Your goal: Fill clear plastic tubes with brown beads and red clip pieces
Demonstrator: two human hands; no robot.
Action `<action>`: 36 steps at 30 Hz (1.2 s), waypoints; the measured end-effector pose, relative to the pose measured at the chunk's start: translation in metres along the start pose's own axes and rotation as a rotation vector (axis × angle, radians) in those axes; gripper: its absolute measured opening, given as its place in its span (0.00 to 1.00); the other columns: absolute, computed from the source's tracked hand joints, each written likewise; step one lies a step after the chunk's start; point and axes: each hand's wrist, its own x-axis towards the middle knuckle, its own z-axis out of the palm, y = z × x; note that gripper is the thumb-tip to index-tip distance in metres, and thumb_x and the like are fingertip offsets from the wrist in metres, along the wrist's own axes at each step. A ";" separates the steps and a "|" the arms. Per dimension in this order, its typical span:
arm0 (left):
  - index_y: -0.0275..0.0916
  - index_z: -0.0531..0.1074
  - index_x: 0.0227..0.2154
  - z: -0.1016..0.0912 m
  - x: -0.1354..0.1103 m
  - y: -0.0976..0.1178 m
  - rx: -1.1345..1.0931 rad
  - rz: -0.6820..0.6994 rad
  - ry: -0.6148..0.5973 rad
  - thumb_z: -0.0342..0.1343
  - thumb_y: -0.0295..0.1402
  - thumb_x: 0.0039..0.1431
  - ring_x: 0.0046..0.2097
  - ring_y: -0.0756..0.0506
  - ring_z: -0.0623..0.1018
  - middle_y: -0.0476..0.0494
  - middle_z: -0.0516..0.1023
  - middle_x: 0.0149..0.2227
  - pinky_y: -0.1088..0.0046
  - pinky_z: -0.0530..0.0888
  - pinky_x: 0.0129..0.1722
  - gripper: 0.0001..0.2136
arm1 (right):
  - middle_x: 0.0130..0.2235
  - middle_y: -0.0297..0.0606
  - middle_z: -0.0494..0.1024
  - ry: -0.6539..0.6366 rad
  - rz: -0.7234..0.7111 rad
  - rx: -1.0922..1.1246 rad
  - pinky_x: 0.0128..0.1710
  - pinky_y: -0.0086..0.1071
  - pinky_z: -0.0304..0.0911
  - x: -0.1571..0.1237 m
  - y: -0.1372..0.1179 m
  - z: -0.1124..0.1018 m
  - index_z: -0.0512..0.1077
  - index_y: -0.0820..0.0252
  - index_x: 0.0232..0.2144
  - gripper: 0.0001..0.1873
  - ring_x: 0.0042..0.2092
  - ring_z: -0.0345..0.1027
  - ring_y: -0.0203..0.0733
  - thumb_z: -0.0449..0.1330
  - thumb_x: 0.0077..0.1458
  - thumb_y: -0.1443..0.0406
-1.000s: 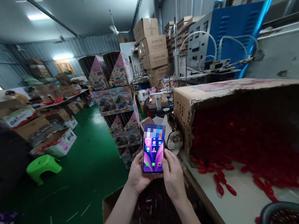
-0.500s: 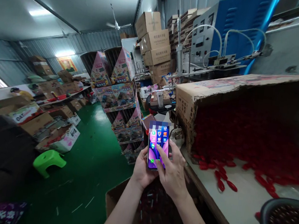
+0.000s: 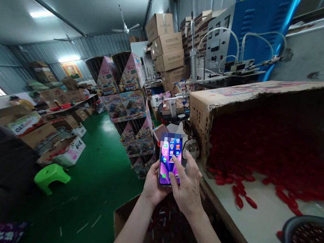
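Well left of the hands, a green plastic stool (image 3: 52, 177) stands on the green floor (image 3: 100, 169). The left hand (image 3: 154, 185) grips a smartphone (image 3: 164, 164) from below. The right hand (image 3: 188, 187) stays open just beside it, its index finger (image 3: 177, 165) stretched over the screen; whether it touches, I cannot tell. Right of that hand, a tipped cardboard carton (image 3: 199, 118) spills red plastic pieces (image 3: 239, 200) across a pale workbench (image 3: 255, 229), near a dark basin (image 3: 285, 237).

Red plastic parts (image 3: 263, 156) are spilled from a tipped cardboard box (image 3: 200, 118) at right; a green plastic stool (image 3: 52, 177) is set at lower left.
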 end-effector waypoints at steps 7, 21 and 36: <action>0.32 0.68 0.53 0.003 -0.004 0.004 0.063 0.006 0.015 0.48 0.47 0.58 0.47 0.33 0.77 0.32 0.78 0.47 0.51 0.71 0.47 0.27 | 0.61 0.49 0.58 0.042 0.278 0.249 0.57 0.53 0.54 -0.002 0.012 0.004 0.63 0.58 0.58 0.23 0.62 0.52 0.52 0.46 0.63 0.59; 0.34 0.69 0.52 0.009 -0.005 0.001 0.055 -0.001 0.059 0.49 0.46 0.57 0.45 0.34 0.77 0.35 0.79 0.45 0.51 0.71 0.47 0.25 | 0.61 0.47 0.60 0.012 0.339 0.357 0.59 0.50 0.55 -0.002 0.012 0.001 0.66 0.57 0.56 0.23 0.61 0.55 0.50 0.45 0.64 0.58; 0.34 0.63 0.58 0.012 -0.005 0.005 0.032 -0.019 -0.072 0.46 0.47 0.59 0.47 0.33 0.77 0.31 0.77 0.47 0.52 0.70 0.48 0.29 | 0.65 0.42 0.49 0.048 0.014 0.145 0.57 0.51 0.54 -0.024 0.004 -0.004 0.65 0.49 0.56 0.22 0.62 0.52 0.54 0.53 0.59 0.65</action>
